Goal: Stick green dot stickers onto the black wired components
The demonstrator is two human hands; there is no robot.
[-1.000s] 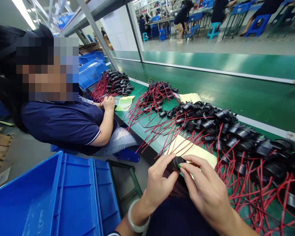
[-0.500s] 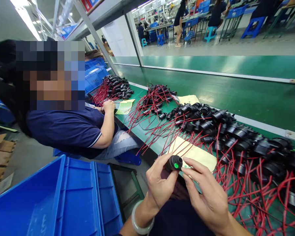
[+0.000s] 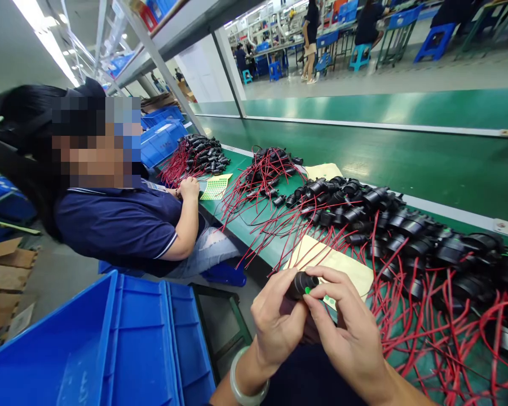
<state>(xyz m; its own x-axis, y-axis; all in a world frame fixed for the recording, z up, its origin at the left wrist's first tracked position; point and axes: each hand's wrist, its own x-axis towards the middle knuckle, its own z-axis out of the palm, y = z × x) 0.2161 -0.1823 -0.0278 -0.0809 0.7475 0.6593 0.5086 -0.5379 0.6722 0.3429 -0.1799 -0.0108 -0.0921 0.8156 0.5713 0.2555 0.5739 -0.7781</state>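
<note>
A black cylindrical part (image 3: 299,285), with a narrower open end, is held in front of me above the bench edge. My left hand (image 3: 277,316) wraps its fingers and thumb around the body. On its side sits a round green sticker (image 3: 307,290). My right hand (image 3: 349,327) closes on the narrow end, thumb tip at the sticker and fingers over the top. Just beyond lies a pale yellow sheet (image 3: 342,265), partly hidden by my fingers, with some green dots. A large pile of similar black parts (image 3: 406,225) with red wires (image 3: 431,332) spreads to the right.
A co-worker (image 3: 122,225) sits at my left by the green bench (image 3: 237,220). Near that person lie a sheet of green dots (image 3: 216,187) and more heaps of wired parts (image 3: 207,153). Blue crates (image 3: 139,327) stand at lower left. A metal rail (image 3: 406,205) edges the bench.
My right thumb and fingers have moved in from beside the part onto its end and sticker. The part has tilted slightly, and the sticker is now partly covered.
</note>
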